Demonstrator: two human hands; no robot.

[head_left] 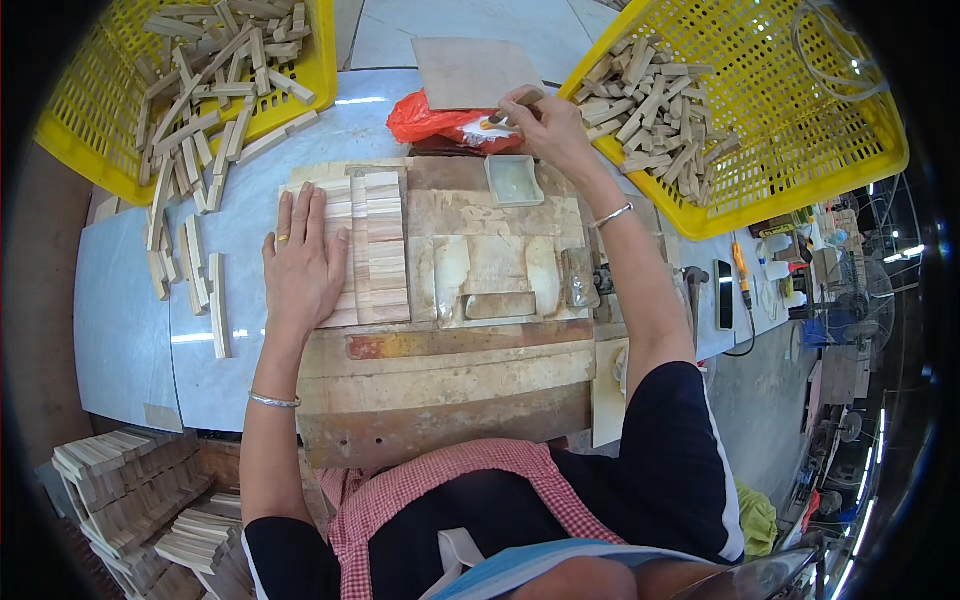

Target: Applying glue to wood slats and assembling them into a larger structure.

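Note:
My left hand (305, 255) lies flat, fingers stretched, on a row of pale wooden strips (382, 250) set side by side on a board. Up at the far side, my right hand (548, 125) grips a small brush (493, 122) by its handle. Its tip is at white paste (478, 132), probably glue, inside a red plastic bag (418, 118). Just nearer than that hand sits a small, square translucent dish (514, 181). To the right of the strips is a worn wooden work board (490, 255) with a small wooden block (500, 306) on it.
Yellow baskets of wooden sticks stand far left (85, 150) and far right (800, 185). Loose sticks (219, 300) lie left of my left hand. A thin flat board (475, 72) is behind the bag. Stacked strips (130, 480) stand low at the left. A phone (724, 295) lies right.

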